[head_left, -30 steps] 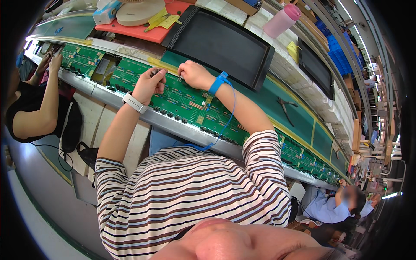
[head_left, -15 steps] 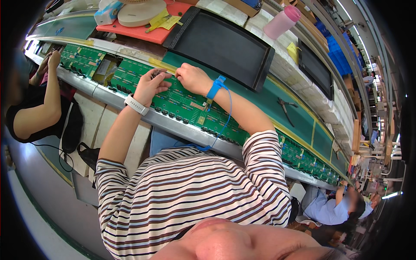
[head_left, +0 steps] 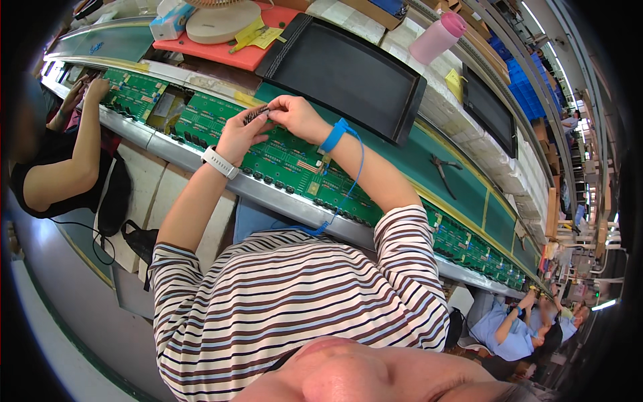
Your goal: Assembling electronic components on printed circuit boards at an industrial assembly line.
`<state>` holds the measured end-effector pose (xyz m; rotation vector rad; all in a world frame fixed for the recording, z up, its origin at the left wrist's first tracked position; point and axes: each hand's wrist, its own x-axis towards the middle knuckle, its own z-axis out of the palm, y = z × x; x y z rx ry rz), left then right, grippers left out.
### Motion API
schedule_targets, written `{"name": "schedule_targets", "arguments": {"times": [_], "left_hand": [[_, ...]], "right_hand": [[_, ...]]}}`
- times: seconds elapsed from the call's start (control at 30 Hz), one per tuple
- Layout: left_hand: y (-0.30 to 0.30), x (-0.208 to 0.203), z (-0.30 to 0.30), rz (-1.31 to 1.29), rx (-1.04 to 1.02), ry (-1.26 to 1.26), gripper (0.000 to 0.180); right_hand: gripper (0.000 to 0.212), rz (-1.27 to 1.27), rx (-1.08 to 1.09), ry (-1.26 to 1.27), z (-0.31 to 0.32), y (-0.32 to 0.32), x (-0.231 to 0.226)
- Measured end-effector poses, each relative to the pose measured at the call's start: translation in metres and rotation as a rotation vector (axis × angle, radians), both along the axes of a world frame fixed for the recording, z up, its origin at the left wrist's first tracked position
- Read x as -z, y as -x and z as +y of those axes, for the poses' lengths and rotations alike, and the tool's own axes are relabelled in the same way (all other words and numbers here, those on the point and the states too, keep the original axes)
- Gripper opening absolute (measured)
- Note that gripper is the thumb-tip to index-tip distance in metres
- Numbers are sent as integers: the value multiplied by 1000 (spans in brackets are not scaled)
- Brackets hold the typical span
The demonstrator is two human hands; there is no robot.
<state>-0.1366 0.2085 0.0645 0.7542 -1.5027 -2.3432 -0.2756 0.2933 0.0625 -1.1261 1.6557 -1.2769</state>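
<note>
My left hand [head_left: 240, 139] is closed round a bunch of small dark components [head_left: 254, 116] with thin leads, above a green circuit board [head_left: 281, 163]. The fingertips of my right hand [head_left: 299, 119] are pinched together against the bunch. What sits between those fingertips is too small to make out. Small parts stand on the board, with a row of black ones [head_left: 268, 179] along its near edge. A white-banded watch [head_left: 220, 162] is on my left wrist, and a blue wrist strap [head_left: 334, 135] with a coiled cord is on my right.
Boards line a metal rail [head_left: 301, 207] running left to right. Beyond it lie a black tray [head_left: 341, 74], pliers [head_left: 443, 175], a pink bottle [head_left: 437, 39] and a red board [head_left: 251, 55] with a fan base [head_left: 223, 23]. A co-worker's arm [head_left: 74, 151] is at the left; other people sit far right.
My right hand has come left to meet the left hand at the bunch of components. My left hand has shifted slightly right. The co-worker's hand at the left has moved a little right.
</note>
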Motion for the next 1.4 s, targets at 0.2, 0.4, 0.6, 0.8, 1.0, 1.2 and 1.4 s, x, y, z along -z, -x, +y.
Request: {"name": "schedule_targets", "arguments": {"times": [0.2,0.4,0.6,0.8,1.0,1.2,1.4], "left_hand": [[-9,-14,-13,-80,-82,121,47],[-10,-14,-13,-88,-81,145,47],[-11,-12,-12,-82,-87,130,47],[-10,-10,-14,-80,-84,146,46],[-15,-12,-18,-88,-83,186,44],[-4,5,-19,-89,-70,216,42],[-3,-1,-10,-28,-81,195,38]], "right_hand": [[17,446,-97,-95,-6,27,15],[18,821,-137,-51,-8,17,17],[15,896,-119,-80,-7,8,15],[15,902,-100,-63,-6,8,14],[13,955,-150,3,-14,7,14],[11,1001,-184,35,-6,6,17],[15,452,-119,131,0,-12,-12]]}}
